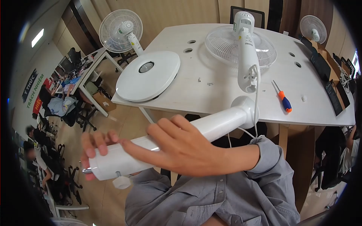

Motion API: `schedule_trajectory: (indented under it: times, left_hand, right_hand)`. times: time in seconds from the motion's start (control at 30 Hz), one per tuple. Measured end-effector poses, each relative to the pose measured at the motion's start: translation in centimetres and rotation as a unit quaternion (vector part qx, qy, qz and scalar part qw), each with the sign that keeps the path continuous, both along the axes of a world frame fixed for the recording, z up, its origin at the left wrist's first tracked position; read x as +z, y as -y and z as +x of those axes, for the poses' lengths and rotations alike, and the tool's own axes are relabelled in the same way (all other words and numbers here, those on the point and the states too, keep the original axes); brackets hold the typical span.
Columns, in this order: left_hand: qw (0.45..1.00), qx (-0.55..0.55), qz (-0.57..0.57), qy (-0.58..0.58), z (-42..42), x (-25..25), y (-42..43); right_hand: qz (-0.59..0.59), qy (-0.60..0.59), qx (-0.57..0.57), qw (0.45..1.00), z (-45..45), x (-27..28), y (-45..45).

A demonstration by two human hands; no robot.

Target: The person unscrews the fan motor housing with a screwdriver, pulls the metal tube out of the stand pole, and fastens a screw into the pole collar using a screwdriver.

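Observation:
A white fan pole (pixel 220 125) lies slantwise across my lap, its wide end at the lower left and its other end by the table edge. My left hand (pixel 100 145) grips the wide end, partly behind it, near a metal tip (pixel 87 170) and a white knob (pixel 121 182). Over the pole's middle, my right hand (pixel 175 145) is wrapped with its fingers bent. A white cord (pixel 257 98) runs from the fan neck (pixel 247 56) down past the pole. That fan head lies with its wire cage (pixel 218 45) on the table.
On the white table (pixel 162 109) are a round white base (pixel 151 77), an orange and blue screwdriver (pixel 285 102), small screws (pixel 210 84) and a small white part (pixel 304 98). Another fan (pixel 121 31) stands behind at the left. People sit at desks far left.

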State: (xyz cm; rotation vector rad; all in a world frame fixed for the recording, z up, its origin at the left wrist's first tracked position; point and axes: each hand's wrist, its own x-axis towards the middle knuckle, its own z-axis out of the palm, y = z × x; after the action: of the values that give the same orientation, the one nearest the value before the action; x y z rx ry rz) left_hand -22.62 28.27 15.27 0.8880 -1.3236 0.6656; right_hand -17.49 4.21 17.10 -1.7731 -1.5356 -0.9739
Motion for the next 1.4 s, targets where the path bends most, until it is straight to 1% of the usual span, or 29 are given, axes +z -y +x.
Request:
schedule_trajectory:
  times: [0.03, 0.13, 0.2, 0.27, 0.33, 0.4, 0.5, 0.6, 0.63, 0.73, 0.77, 0.93, 1.07, 1.17, 1.37, 1.4]
  left_hand:
    - [1.000, -0.001, 0.012, 0.000, -0.4, 0.3, -0.6]
    - [0.992, -0.079, 0.005, -0.099, -0.5, 0.6, -1.5]
    - [0.978, -0.064, -0.130, -0.147, 0.7, -0.1, 1.8]
    - [0.958, -0.078, -0.172, -0.214, 2.4, -0.8, 4.1]
    - [0.949, -0.091, -0.124, -0.276, 3.9, -0.9, 5.3]
    - [0.934, -0.072, -0.146, -0.317, 5.7, -2.0, 6.8]
    - [0.931, -0.028, -0.070, -0.356, 7.8, -2.3, 8.4]
    - [0.930, -0.024, -0.025, -0.365, 9.4, -1.3, 9.7]
    - [0.925, -0.037, -0.066, -0.373, 10.1, -1.2, 10.7]
    - [0.925, -0.035, 0.018, -0.379, 11.7, -0.7, 11.4]
    - [0.928, -0.022, -0.003, -0.372, 12.3, -0.5, 12.2]
    - [0.928, -0.031, -0.007, -0.371, 15.5, 0.1, 14.8]
    - [0.930, -0.031, 0.022, -0.364, 17.3, 0.4, 14.3]
    - [0.922, -0.030, 0.007, -0.387, 17.5, 1.1, 14.7]
    - [0.921, -0.117, -0.035, -0.369, 19.2, 0.1, 14.8]
    - [0.917, -0.100, -0.034, -0.385, 19.3, 0.0, 14.9]
  right_hand:
    - [0.005, -0.004, 0.004, 1.000, -0.5, 0.1, -0.2]
    - [-0.021, -0.074, 0.023, 0.997, -1.4, -1.0, -1.2]
    - [-0.034, -0.150, 0.025, 0.988, -1.5, -1.9, -1.4]
    - [-0.038, -0.223, 0.037, 0.973, -1.1, -3.2, -1.4]
    - [-0.031, -0.293, 0.035, 0.955, -0.1, -5.1, -0.6]
    - [-0.004, -0.290, 0.037, 0.956, 1.4, -7.0, 0.4]
    - [0.034, -0.306, 0.026, 0.951, 2.6, -8.2, 1.6]
    - [0.048, -0.329, 0.008, 0.943, 3.3, -8.3, 3.1]
    - [0.050, -0.336, 0.002, 0.940, 3.5, -8.3, 3.5]
    - [0.073, -0.325, 0.007, 0.943, 4.9, -8.8, 4.7]
    - [0.079, -0.329, 0.000, 0.941, 5.2, -8.7, 5.0]
    - [0.108, -0.338, -0.027, 0.935, 6.7, -9.4, 6.5]
    - [0.109, -0.370, -0.028, 0.922, 7.1, -9.6, 7.1]
    - [0.113, -0.375, -0.029, 0.920, 7.4, -9.8, 7.3]
    - [0.123, -0.396, -0.039, 0.909, 7.9, -10.0, 7.7]
    - [0.128, -0.397, -0.040, 0.908, 8.0, -10.1, 7.7]
